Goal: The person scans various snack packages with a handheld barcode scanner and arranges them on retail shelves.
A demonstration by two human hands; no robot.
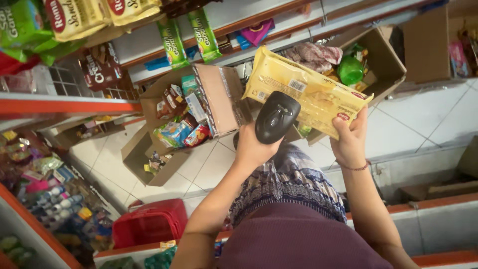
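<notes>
Your left hand (254,147) fingers clench the black handheld scanner (277,117), aimed at the yellow plastic biscuit packet (318,94) grasped by your right hand (350,142) above open cardboard boxes (219,99); those goods remain unscanned, apparently.

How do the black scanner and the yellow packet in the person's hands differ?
The scanner is black, rounded and compact; the yellow packet is flat, long and much wider. The scanner sits in the left hand, while the packet is pinched at one corner by the right hand. The scanner partly covers the packet in the view. Both are held up above the tiled floor.
</notes>
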